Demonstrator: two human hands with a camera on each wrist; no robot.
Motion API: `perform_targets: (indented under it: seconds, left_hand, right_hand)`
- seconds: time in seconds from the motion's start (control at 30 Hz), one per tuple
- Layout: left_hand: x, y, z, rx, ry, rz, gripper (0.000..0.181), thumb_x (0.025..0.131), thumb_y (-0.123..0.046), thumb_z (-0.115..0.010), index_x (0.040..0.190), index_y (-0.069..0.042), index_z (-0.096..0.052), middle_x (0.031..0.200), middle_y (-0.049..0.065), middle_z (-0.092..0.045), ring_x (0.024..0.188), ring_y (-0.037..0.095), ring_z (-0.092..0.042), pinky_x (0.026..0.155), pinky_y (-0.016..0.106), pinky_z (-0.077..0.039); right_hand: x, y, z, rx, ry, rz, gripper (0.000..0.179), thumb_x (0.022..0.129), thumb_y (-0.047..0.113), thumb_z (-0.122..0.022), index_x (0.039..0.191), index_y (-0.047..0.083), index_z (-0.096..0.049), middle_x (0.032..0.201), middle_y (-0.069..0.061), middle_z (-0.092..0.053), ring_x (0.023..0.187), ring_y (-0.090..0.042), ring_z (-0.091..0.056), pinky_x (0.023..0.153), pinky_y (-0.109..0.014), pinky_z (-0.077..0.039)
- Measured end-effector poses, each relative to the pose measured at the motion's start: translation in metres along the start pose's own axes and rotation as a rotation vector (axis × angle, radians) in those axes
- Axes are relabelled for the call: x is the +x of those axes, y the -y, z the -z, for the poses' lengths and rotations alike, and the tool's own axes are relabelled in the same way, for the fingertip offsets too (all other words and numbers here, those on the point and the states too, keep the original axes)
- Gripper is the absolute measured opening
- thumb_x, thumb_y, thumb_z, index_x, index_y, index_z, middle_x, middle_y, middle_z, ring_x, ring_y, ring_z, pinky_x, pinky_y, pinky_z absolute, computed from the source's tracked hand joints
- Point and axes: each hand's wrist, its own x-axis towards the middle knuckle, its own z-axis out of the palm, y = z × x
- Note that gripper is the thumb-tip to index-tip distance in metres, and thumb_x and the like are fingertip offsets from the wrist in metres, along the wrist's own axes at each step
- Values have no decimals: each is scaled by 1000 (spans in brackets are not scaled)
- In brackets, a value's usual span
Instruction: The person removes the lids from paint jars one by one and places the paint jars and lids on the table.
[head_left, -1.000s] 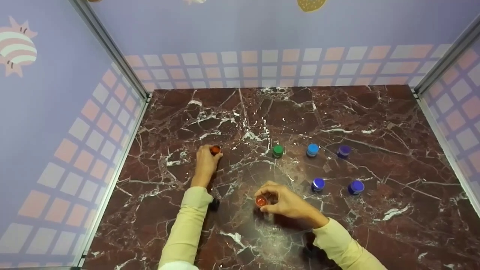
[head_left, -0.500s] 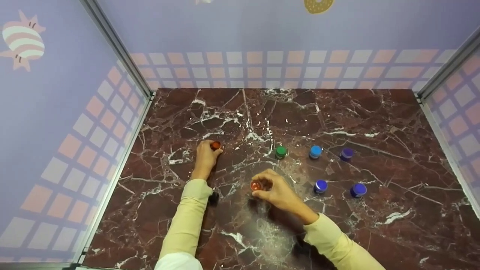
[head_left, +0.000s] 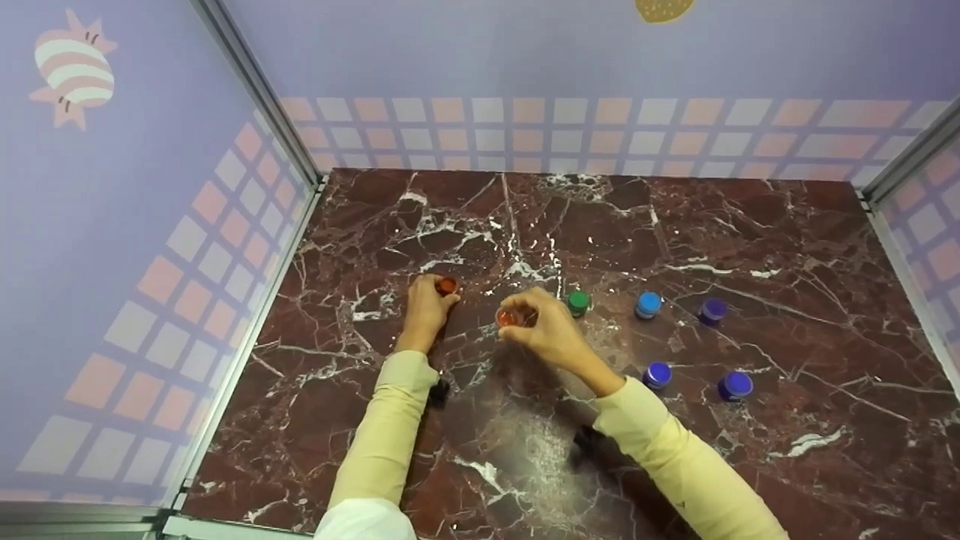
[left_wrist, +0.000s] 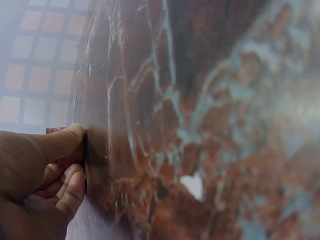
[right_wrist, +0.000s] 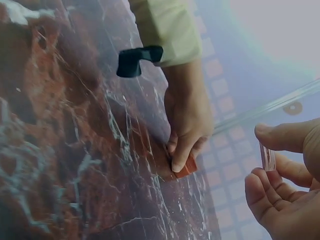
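Right grip (head_left: 551,328) farther forward, nearer left grip (head_left: 427,307)

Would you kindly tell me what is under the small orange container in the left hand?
The veined tabletop lies beneath the small orange container. The spot directly below is covered by the container and left hand, so I cannot see it.
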Motion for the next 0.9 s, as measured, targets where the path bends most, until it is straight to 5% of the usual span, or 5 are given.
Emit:
perform_targets:
  seconds: [0.6, 0.9]
  left_hand:
    - [-5, 5, -5, -10, -76, -24, 37, 80, -6, -88, 109, 9, -71, 110, 25, -67, 108, 40, -64, 98, 46, -49]
    - [-4, 1, -7, -56, -87, -1, 31, 80, -3, -87, 104, 8, -71, 104, 22, -67, 99, 37, -64, 93, 45, -50]
  right_hand:
    - [59, -34, -39, -123, -80, -74, 38, 78, -3, -82, 115, -4, -71, 106, -17, -63, 98, -33, -61, 90, -45, -52]
    - [77, -54, -56, -206, -54, -122, 35, 77, 1, -83, 110, -3, -73, 103, -17, -63, 97, -34, -62, 91, -45, -51]
